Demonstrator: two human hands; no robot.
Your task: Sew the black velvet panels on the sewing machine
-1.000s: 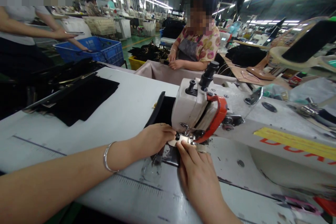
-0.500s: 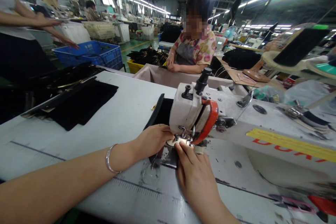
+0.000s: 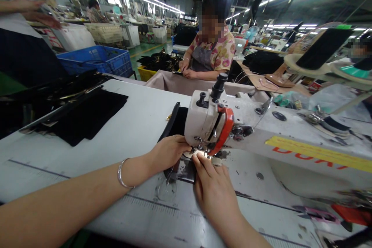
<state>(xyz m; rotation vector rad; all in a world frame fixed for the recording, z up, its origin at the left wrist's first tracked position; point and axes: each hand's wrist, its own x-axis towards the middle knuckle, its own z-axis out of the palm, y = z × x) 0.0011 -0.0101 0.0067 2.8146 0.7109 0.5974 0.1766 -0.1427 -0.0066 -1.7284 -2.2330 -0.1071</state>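
A black fabric piece (image 3: 179, 122) with a glossy black edge and a small gold-coloured fitting (image 3: 168, 117) lies under the head of a sewing machine (image 3: 200, 118). My left hand (image 3: 170, 150), with a silver bangle at the wrist, has its fingers together on the piece, left of the presser foot; its thumb is hidden. A small cream-coloured part (image 3: 190, 155) shows at the lit needle area. On it rest the outstretched fingertips of my right hand (image 3: 216, 182), which lies low and flat. A ring is on one finger. The needle itself is hard to make out.
Black pieces (image 3: 87, 114) lie on the white table (image 3: 139, 104) at left. Behind stand a blue crate (image 3: 95, 60) and a yellow crate (image 3: 144, 73). A co-worker (image 3: 215, 42) sits opposite. Thread snips (image 3: 316, 214) and thread cones (image 3: 322, 50) are at right.
The view has shifted slightly, so most things sit a little further left. Both my hands keep their places at the presser foot. A person at far left has raised their arms.
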